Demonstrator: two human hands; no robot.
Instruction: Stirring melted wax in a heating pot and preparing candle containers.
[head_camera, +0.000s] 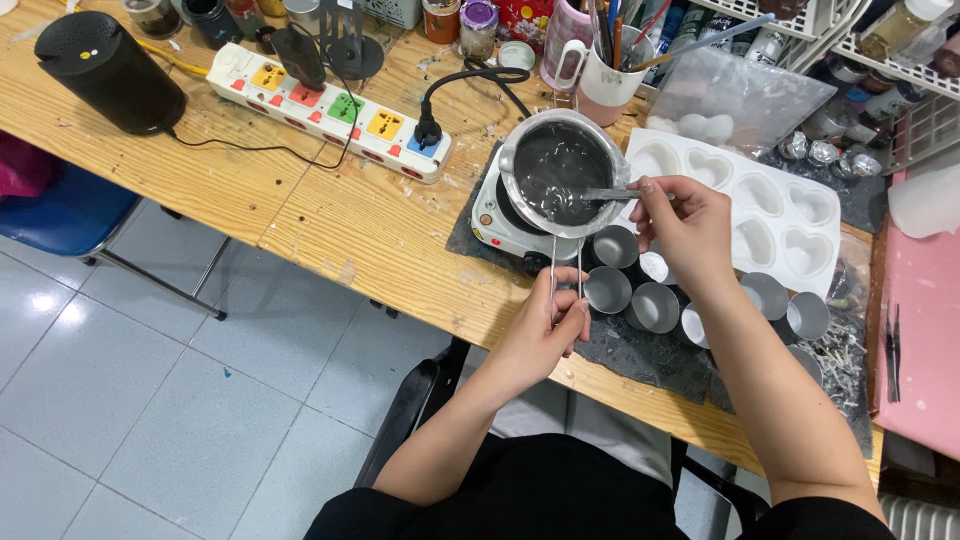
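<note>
Stirring step, by the look of it: left hand (548, 325) pinches the wire handle (566, 265) of the metal pot (556, 170) sitting on the small hotplate (492, 220), steadying it. Right hand (685, 225), fingers closed on a metal stirrer (610, 194), dips it into the clear melt. Small metal cups (630, 290) sit just in front of the pot, heart mould (745, 205) just right of it. Next move probably needs a firm handle grip.
</note>
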